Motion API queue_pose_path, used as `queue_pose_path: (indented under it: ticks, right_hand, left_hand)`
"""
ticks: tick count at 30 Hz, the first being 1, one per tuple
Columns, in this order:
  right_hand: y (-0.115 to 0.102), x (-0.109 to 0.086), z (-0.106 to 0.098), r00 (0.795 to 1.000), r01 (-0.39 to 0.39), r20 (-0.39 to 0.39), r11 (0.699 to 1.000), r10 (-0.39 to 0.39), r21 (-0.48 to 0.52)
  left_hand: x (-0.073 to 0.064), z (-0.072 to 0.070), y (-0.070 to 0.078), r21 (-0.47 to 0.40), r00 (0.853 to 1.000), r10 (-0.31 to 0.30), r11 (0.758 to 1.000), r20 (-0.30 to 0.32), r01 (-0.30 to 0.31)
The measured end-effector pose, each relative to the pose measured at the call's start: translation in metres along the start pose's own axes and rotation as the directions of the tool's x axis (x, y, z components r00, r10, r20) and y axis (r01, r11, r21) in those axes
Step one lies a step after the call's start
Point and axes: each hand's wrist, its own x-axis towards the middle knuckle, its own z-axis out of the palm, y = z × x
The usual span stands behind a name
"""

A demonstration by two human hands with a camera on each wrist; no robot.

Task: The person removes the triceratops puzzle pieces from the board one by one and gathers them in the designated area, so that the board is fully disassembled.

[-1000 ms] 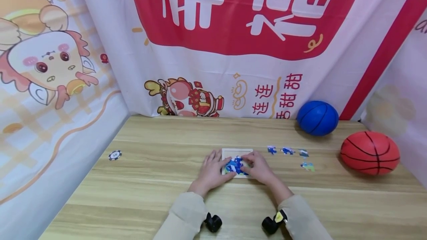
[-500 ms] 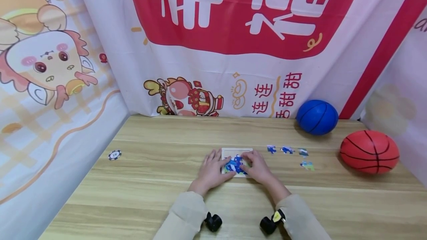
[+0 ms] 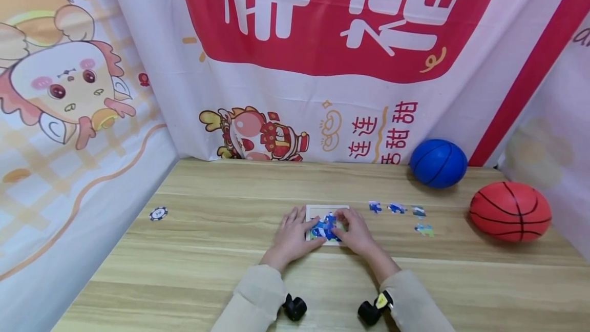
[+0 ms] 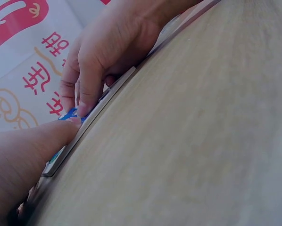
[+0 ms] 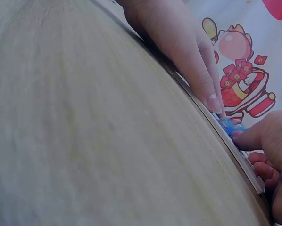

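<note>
A small square puzzle tray (image 3: 328, 206) with a pale rim lies on the table, partly filled with joined blue jigsaw pieces (image 3: 322, 228). My left hand (image 3: 292, 235) rests along the tray's left side with fingers spread, its thumb and index finger reaching over onto the pieces. At the right side, my right hand (image 3: 358, 233) pinches a blue jigsaw piece (image 5: 231, 125) between thumb and bent fingers, low over the tray. In the left wrist view, the right fingertips and left thumb nearly meet at the blue piece (image 4: 70, 114). The hands hide much of the tray's right part.
Several loose jigsaw pieces lie right of the tray, among them a blue one (image 3: 397, 208) and a green one (image 3: 424, 229). A blue ball (image 3: 439, 163) and a red ball (image 3: 510, 211) stand farther right. A round chip (image 3: 159, 213) lies left. Printed cloth hangs behind.
The right hand's fingertips and wrist shift very slightly over the tray. My left hand, the tray and the loose pieces stay where they were.
</note>
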Motion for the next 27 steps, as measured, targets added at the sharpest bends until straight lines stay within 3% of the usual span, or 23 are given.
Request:
queue_pose_path:
  ticks: [13,22,27]
  right_hand:
    - [0.0021,-0.0008,0.0031,0.999,-0.021,-0.022,0.992,0.024,0.123]
    - [0.0020,0.0030,0.0032,0.999,-0.017,-0.034,0.993,0.021,0.113]
    - [-0.0038,0.0040,-0.0045,0.996,-0.077,-0.023,0.983,0.082,0.168]
  left_hand:
    - [-0.0002,0.0012,0.0000,-0.012,1.000,-0.004,1.000,0.000,0.004]
    - [-0.0011,-0.0020,0.0023,-0.005,1.000,-0.004,1.000,0.009,0.004]
    - [-0.0010,-0.0034,0.0027,-0.015,1.000,-0.008,1.000,0.019,0.009]
